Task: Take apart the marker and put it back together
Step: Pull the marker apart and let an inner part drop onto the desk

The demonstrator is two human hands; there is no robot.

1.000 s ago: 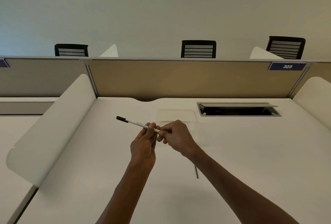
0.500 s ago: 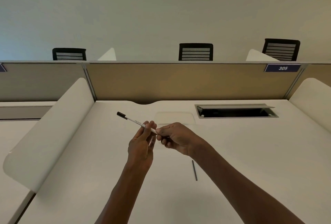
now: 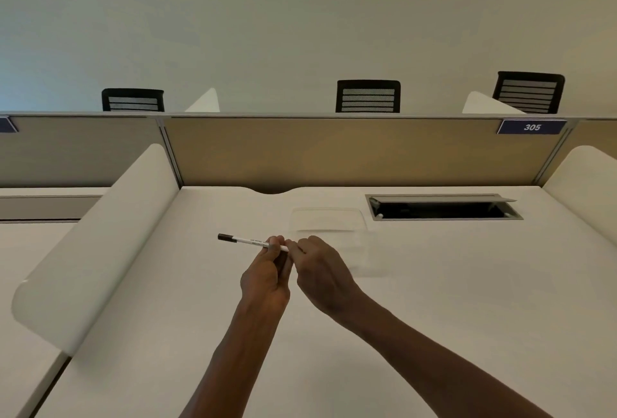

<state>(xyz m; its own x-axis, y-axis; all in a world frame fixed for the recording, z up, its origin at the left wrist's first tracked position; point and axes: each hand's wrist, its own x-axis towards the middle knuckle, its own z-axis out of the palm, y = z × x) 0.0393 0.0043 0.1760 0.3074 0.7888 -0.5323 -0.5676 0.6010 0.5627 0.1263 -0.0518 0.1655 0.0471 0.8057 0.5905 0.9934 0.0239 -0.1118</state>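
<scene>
A thin white marker with a black cap at its left end is held just above the white desk, pointing left and nearly level. My left hand grips the barrel near its right end between fingers and thumb. My right hand meets it from the right, its fingertips pinching the marker's right tip, which is hidden under the fingers. Both hands touch each other at the marker.
An open cable box is sunk into the desk at the back right, with a faint clear rectangle beside it. A tan partition closes the back. White curved dividers flank the desk. Black chairs stand behind.
The marker has tilted closer to level and the right hand has rolled over its right end. A thin dark rod seen lying on the desk earlier is now hidden under my right forearm.
</scene>
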